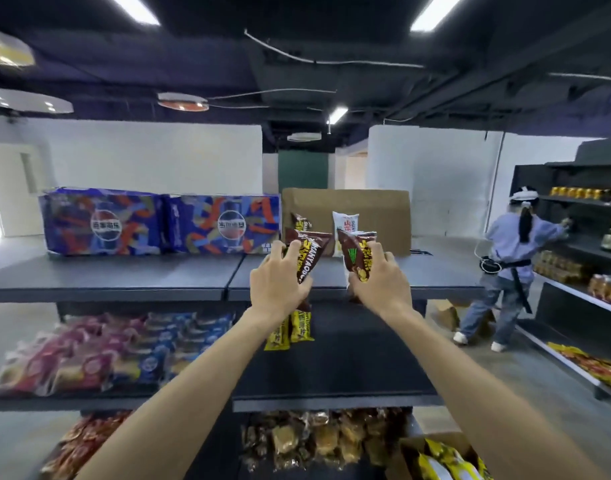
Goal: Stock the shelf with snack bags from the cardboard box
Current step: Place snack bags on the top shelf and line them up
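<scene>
Head view of a dark store shelf unit. At the bottom right corner an open cardboard box [435,459] holds yellow snack bags [446,462]; beside it, on the lowest shelf [214,455], lie brown packets [318,441] and, further left, red ones [86,441]. Both bare forearms reach up over the middle shelf [335,379], whose left part carries pink and blue packets [117,348]; two yellow bags [293,329] lie near its back edge, just below the left hand. The left hand [278,284] has its fingers curled round a brown-and-yellow snack bag [306,258]; the right hand [380,282] grips a second brown bag [357,258] in the same way — both bags are held upright at the front edge of the top shelf [124,275]. Behind them on that shelf stand further brown bags [302,221] and a white bag [345,221] against a closed brown carton [373,209], with two blue drink cases [158,223] along the back edge to the left. Far right, another person [511,265] in a blue top reaches into a second shelf unit [574,244] — bottles and jars stand on it.
</scene>
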A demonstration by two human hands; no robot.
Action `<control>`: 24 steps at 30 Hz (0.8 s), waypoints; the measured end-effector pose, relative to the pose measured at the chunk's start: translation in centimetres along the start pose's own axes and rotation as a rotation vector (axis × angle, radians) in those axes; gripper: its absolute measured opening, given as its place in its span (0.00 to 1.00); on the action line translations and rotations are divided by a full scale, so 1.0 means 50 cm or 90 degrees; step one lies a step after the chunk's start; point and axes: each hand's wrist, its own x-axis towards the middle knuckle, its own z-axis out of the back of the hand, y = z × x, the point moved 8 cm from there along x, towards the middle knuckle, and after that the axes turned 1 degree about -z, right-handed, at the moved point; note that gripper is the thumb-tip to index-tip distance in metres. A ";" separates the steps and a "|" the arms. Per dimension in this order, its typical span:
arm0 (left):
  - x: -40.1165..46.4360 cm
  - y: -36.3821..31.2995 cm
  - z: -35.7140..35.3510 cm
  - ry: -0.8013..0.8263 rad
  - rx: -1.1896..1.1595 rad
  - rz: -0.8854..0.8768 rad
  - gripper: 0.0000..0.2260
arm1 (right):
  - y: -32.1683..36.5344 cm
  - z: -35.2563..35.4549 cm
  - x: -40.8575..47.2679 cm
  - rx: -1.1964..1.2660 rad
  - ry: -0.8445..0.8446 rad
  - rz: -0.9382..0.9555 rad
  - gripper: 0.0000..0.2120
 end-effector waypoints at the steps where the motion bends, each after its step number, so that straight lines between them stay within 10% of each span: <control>1: 0.008 0.010 -0.003 -0.003 -0.008 0.006 0.26 | 0.009 -0.013 0.006 0.003 0.006 -0.005 0.32; 24: 0.343 0.095 -0.352 -0.010 0.051 0.073 0.26 | -0.084 -0.288 0.416 0.050 0.010 0.050 0.28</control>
